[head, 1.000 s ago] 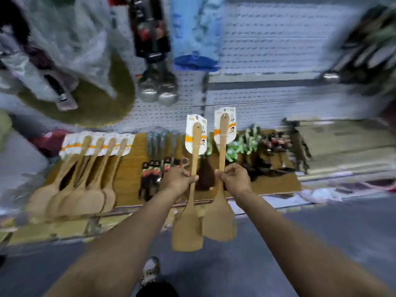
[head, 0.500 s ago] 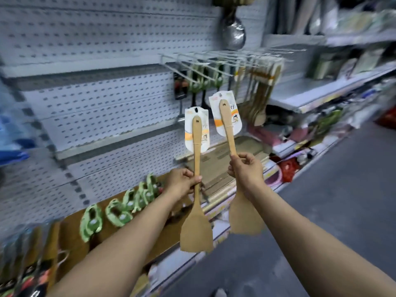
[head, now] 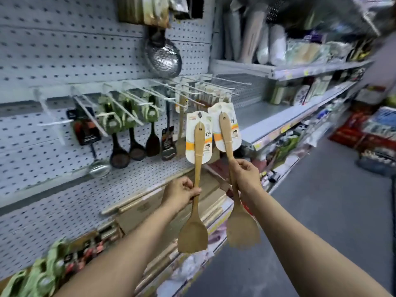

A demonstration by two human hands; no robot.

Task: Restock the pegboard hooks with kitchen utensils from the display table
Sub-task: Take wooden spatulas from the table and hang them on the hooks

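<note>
The left hand [head: 182, 192] is curled round the handle of a pale wooden spatula with a white backing card [head: 196, 185], blade down; the right hand [head: 246, 175] grips a second matching carded wooden spatula [head: 232, 181] just beside it. Both are raised before the white wire pegboard hooks [head: 192, 88] (some already carry wooden utensils). This looks like the hanging step: next, each card's hole must meet a hook tip.

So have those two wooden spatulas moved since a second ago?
Yes. Both wooden spatulas were held over the display table; now they are raised toward the pegboard hooks, their card tops just below the hook tips.
</note>
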